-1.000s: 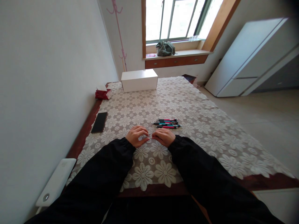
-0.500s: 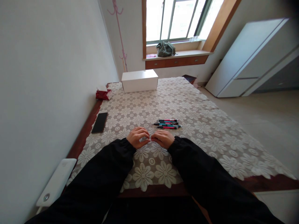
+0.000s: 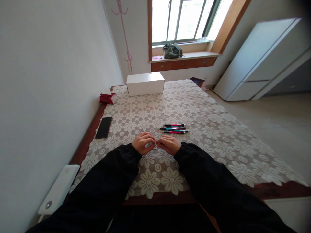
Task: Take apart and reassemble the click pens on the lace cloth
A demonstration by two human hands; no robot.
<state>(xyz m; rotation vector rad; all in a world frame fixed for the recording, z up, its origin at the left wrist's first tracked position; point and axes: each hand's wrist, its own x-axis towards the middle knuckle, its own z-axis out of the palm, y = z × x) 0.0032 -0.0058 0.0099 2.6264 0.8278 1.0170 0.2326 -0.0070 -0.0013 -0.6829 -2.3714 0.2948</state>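
My left hand (image 3: 144, 143) and my right hand (image 3: 169, 144) rest over the lace tablecloth (image 3: 171, 179) with their fingertips nearly meeting. The fingers of both are curled and pinched towards the thumbs; whatever may be between them is hidden or too small to name. Just beyond my right hand lies a loose bundle of several pens (image 3: 173, 128) with black, red and teal barrels, side by side and untouched. A dark phone (image 3: 103, 127) lies flat to the left of my left hand.
A white box (image 3: 145, 84) stands at the table's far end, with a red tissue packet (image 3: 108, 98) to its left. A white power strip (image 3: 59, 189) sits by the near left edge, against the wall. Further off are a bag (image 3: 172, 51) on the sill and a white fridge (image 3: 259, 61).
My right hand has shifted very slightly left, bringing its fingertips closer to those of my left hand. The pens, phone and box have not moved.
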